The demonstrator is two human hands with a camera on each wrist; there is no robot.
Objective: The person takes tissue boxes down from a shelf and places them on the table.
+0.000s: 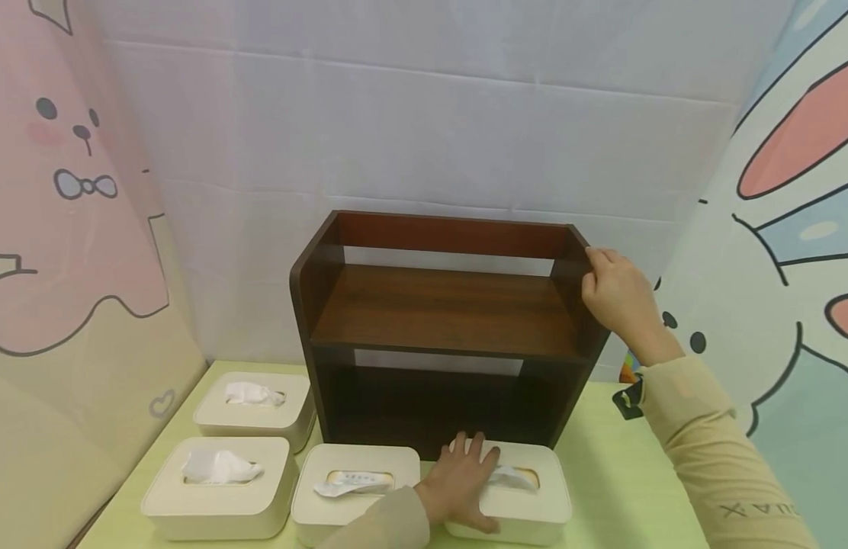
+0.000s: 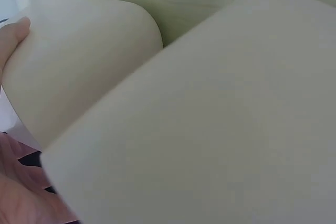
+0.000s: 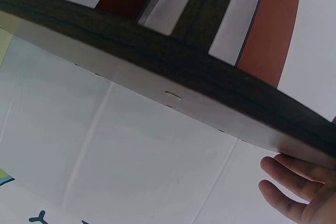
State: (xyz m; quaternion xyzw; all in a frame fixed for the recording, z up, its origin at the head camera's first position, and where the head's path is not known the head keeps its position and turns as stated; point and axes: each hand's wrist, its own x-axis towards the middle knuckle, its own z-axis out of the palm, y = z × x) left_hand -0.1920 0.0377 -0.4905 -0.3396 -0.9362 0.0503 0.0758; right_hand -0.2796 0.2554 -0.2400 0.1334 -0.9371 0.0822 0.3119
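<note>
A dark brown two-tier wooden shelf (image 1: 444, 309) stands at the back of the table. At the upper edge of its right side panel (image 3: 184, 85), my right hand (image 1: 623, 297) grips the wood, with several fingers (image 3: 294, 182) along the outer face. My left hand (image 1: 460, 482) holds the left end of a cream tissue box (image 1: 527, 503) in front of the shelf. Its fingers spread over the lid, while the thumb (image 2: 20, 29) lies against the front wall. A white tissue (image 1: 513, 478) pokes from the slot.
Beside the held box sits a second tissue box (image 1: 355, 465), partly behind my left sleeve. Two more, a front-left tissue box (image 1: 221, 488) and a back-left tissue box (image 1: 255, 396), stand left of the shelf. Cloth walls (image 1: 424, 137) enclose the light green table (image 1: 623, 473).
</note>
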